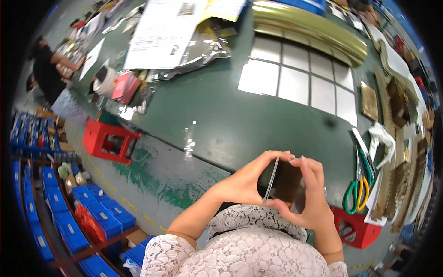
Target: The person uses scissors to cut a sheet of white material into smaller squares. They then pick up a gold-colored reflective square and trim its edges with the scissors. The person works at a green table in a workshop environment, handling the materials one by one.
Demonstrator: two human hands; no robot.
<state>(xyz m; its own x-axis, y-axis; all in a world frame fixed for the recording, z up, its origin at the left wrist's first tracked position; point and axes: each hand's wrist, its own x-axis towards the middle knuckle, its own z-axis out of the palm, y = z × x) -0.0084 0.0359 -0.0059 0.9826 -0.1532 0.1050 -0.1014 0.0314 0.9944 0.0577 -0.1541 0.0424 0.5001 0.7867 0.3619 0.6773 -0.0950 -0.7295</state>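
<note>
Close to my body, at the near edge of the green table, my left hand (248, 177) and my right hand (313, 194) hold a dark brown, glossy flat piece (288, 181) between them. Thin, pale straight edges (272, 180) stand out along its left side, beside my left palm. My left fingers reach over the far end. The right hand curls around the other side, its thumb at the near end. Whether this is one folded piece or several thin plates, I cannot tell.
White rectangles (295, 78) lie in rows below a gold roll (309, 30). Green-handled scissors (353, 196) and yellow-handled scissors (363, 191) lie at the right, near a white cloth (382, 142). Red stools (108, 141) and blue bins (99, 214) stand left. Another person (50, 69) works far left.
</note>
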